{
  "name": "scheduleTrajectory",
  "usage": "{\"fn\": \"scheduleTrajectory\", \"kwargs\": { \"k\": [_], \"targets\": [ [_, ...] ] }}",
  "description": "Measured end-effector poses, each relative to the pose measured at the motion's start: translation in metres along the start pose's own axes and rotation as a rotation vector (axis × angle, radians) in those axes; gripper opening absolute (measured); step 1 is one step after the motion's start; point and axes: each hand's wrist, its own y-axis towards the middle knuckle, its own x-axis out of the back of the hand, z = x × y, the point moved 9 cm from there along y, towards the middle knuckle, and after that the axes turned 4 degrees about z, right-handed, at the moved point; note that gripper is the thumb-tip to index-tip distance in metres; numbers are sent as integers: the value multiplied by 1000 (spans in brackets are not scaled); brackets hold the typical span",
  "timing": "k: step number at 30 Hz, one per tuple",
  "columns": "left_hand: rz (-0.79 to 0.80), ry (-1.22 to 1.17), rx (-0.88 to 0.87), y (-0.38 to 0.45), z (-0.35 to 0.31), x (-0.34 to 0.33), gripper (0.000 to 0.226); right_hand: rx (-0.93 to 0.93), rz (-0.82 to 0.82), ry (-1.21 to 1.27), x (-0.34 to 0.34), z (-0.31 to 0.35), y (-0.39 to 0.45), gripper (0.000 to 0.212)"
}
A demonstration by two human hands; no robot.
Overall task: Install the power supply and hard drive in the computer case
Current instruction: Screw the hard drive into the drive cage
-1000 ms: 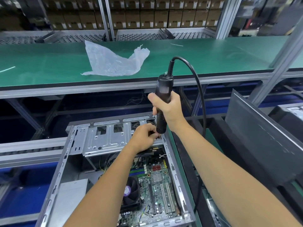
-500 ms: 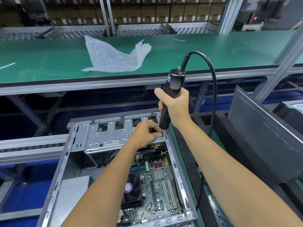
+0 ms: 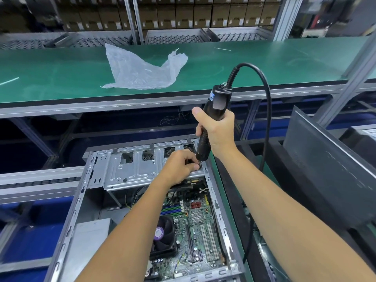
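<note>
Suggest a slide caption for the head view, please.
Right hand grips black corded electric screwdriver over open grey metal computer case; left hand steadies its tip.

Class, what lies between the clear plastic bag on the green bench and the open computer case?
In the head view, the plastic bag and computer case are separated by bare green mat, the bench's metal edge, then dark open framework.

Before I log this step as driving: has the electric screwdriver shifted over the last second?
Yes. The electric screwdriver has tipped rightward at its top; its tip remains at the computer case corner.

Open computer case [image 3: 85,192] on the line.
Side panel off, lying flat; silver drive bracket [image 3: 130,169] spans its far end, green motherboard [image 3: 191,226] exposed below.
</note>
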Motion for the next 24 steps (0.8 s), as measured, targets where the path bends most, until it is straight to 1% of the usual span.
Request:
{"fn": "scheduleTrajectory", "kwargs": {
  "k": [3, 6, 8, 11, 13, 16, 17, 20, 24],
  "targets": [
    [-9, 0, -2, -1, -1, 0, 32, -13, -11, -37, -5, -1, 0, 25],
    [-22, 23, -2, -2, -2, 1, 36, 6, -104, -23, 0, 0, -2, 21],
    [-25, 52, -12, -2, -3, 0, 31, 41, -150, -38, 2, 2, -4, 21],
    [-29, 76, -32, -1, -2, 0, 13, 80, -151, -78, 3, 4, -3, 23],
    [-32, 101, -53, 0, -4, -2, 2, 72, -155, -86, 7, 3, -2, 24],
    [-35, 104, -64, 0, -4, -1, 1, 41, -160, -51, 12, -1, 1, 25],
    [-34, 95, -63, 0, -4, -1, 3, 37, -153, -43, 12, -1, 2, 27],
    [-26, 89, -52, -1, -3, -1, 16, 48, -117, -57, 5, 0, 3, 34],
    [-40, 79, -29, -1, -4, 1, 35, 63, -72, -114, -4, -1, 3, 26]
  ]
}}
